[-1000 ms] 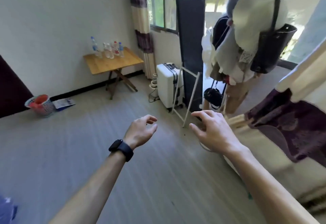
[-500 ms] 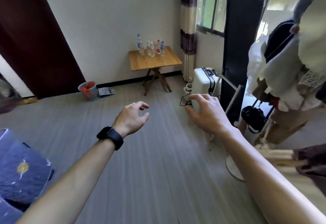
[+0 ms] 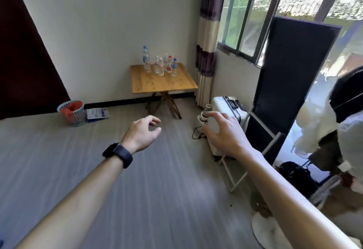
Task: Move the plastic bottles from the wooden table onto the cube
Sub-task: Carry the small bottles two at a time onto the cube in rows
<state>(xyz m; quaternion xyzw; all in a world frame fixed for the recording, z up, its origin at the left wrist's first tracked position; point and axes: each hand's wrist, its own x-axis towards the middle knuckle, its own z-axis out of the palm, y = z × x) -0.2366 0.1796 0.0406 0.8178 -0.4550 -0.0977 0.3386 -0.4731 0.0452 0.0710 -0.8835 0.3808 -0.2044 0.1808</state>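
Several clear plastic bottles (image 3: 161,65) stand upright at the back of a small wooden folding table (image 3: 163,83) against the far white wall. The tallest bottle (image 3: 146,58) has a blue cap and stands at the left of the group. My left hand (image 3: 142,133), with a black watch on the wrist, is stretched forward with loosely curled fingers and holds nothing. My right hand (image 3: 224,133) is also stretched forward, fingers spread and relaxed, empty. Both hands are well short of the table. No cube is in view.
A white suitcase (image 3: 228,109) and a tall dark panel on a white stand (image 3: 290,83) are to the right. A mesh basket (image 3: 71,112) and a paper stand by the left wall. Hanging clothes and bags (image 3: 341,123) fill the far right. Grey floor lies ahead.
The view has swung left and closed in: the table and bottles have shifted toward the middle and look larger. Both hands stay raised and empty.
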